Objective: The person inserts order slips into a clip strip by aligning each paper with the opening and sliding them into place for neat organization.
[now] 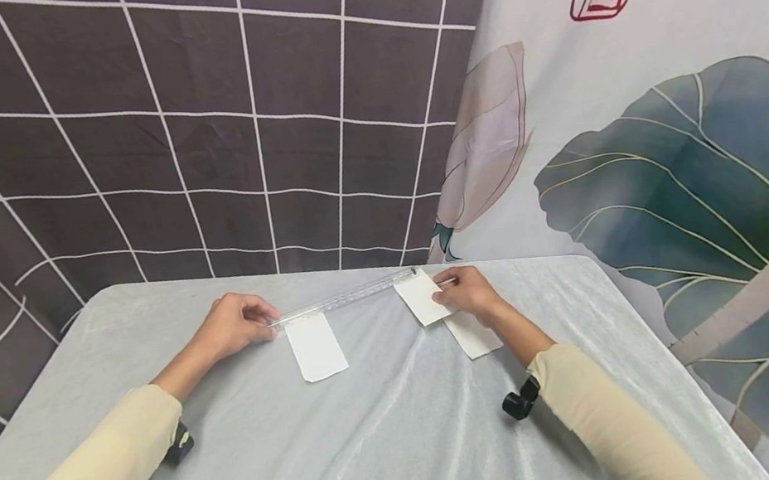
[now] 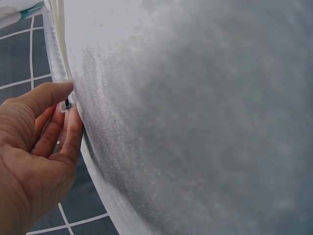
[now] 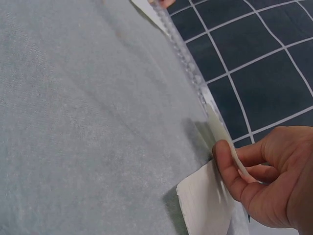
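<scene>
Head view, centre: the clear strip [image 1: 362, 291] is pinched at one end by the left grip [image 1: 237, 324]; the upper card [image 1: 420, 299] is pinched by the right grip [image 1: 466, 291] near the other end. The left card [image 1: 317, 347] appears already placed along the strip, though attachment cannot be told; the upper card is judged under way, the lower card [image 1: 474, 337], on the tabletop [image 1: 276, 459], yet untreated. The dark fitting [image 2: 67, 104] within the left grip is shown only at left wrist; at right wrist, the upper card is seen nearly edge-on.
</scene>
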Tool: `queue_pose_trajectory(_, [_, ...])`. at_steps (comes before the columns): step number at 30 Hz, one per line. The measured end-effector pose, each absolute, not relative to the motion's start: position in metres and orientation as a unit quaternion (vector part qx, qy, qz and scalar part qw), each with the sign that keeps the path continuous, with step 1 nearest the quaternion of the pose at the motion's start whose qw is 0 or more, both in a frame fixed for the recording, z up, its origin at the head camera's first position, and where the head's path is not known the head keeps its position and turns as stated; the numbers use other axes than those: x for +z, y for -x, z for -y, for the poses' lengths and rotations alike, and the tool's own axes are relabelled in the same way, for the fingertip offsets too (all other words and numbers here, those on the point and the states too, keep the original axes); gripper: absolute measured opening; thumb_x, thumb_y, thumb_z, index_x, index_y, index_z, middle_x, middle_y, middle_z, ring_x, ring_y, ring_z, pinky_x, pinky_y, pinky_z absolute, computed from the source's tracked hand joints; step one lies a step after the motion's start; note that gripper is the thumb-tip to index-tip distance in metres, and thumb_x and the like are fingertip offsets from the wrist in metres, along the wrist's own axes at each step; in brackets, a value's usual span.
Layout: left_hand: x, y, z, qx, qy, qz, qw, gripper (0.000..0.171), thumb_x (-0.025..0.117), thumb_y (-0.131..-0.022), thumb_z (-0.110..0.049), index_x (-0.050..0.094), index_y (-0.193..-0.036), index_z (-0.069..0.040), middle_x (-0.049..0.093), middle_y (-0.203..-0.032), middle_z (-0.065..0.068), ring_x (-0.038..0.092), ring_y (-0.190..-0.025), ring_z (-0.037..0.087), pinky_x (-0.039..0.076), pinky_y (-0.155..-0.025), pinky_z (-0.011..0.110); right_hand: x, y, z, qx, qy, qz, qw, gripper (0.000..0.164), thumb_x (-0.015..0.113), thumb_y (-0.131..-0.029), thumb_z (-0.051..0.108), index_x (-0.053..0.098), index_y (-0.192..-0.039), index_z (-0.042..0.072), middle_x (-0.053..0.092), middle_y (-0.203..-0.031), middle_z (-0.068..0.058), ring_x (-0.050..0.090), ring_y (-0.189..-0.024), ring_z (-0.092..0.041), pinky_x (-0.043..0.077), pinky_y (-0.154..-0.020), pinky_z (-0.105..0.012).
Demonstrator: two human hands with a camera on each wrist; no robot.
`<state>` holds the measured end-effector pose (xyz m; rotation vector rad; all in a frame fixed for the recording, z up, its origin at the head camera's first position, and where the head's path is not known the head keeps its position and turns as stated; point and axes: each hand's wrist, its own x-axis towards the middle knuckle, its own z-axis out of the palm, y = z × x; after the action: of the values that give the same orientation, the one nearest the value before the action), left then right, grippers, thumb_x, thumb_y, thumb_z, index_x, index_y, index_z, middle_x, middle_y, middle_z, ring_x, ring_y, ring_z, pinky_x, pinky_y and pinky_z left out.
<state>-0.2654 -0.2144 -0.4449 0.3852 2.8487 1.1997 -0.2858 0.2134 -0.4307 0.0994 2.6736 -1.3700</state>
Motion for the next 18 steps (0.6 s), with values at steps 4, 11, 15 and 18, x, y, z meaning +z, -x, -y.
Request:
queue_pose_trajectory(4, [-0.444, 0.265, 0.214, 0.385, -0.124, -0.915, 0.014, 0.025, 0.089, -0.083, -0.002, 0.085, -0.108, -0.001, 0.086, -0.106, 0.017, 0.080, -0.098, 0.026, 0.061, -0.085, 0.032, -0.432, 0.286, -0.212, -0.458, -0.031, -0.886, 0.071, 0.042, 0.075, -0.101, 0.005, 0.070, -0.141, -0.007, 0.072, -0.136, -0.028, 0.066, -0.102, -0.019, 0.053, -0.077, -0.019])
queue_pose_trajectory(11, [-0.443, 0.264, 0.214, 0.383, -0.121, -0.915, 0.017, 0.026, 0.089, -0.083, -0.003, 0.085, -0.108, -0.001, 0.086, -0.105, 0.016, 0.080, -0.099, 0.026, 0.061, -0.084, 0.032, -0.432, 0.288, -0.209, -0.459, -0.026, -0.885, 0.070, 0.041, 0.076, -0.101, 0.005, 0.071, -0.139, -0.008, 0.073, -0.138, -0.029, 0.066, -0.105, -0.021, 0.051, -0.079, -0.019])
queue_pose_trajectory(15, [-0.443, 0.264, 0.214, 0.384, -0.121, -0.915, 0.017, 0.025, 0.088, -0.083, -0.003, 0.085, -0.108, -0.001, 0.086, -0.106, 0.017, 0.080, -0.099, 0.027, 0.061, -0.085, 0.032, -0.432, 0.287, -0.205, -0.464, -0.027, -0.883, 0.072, 0.041, 0.076, -0.101, 0.004, 0.071, -0.139, -0.008, 0.073, -0.135, -0.028, 0.064, -0.101, -0.018, 0.050, -0.077, -0.018])
queue_pose_trajectory(18, [-0.444, 0.264, 0.214, 0.384, -0.120, -0.915, 0.016, 0.025, 0.088, -0.083, -0.003, 0.085, -0.108, -0.001, 0.086, -0.106, 0.016, 0.080, -0.100, 0.027, 0.061, -0.085, 0.033, -0.432, 0.286, -0.202, -0.469, -0.022, -0.880, 0.072, 0.041, 0.076, -0.100, 0.003, 0.071, -0.139, -0.009, 0.073, -0.132, -0.028, 0.064, -0.096, -0.016, 0.051, -0.076, -0.017])
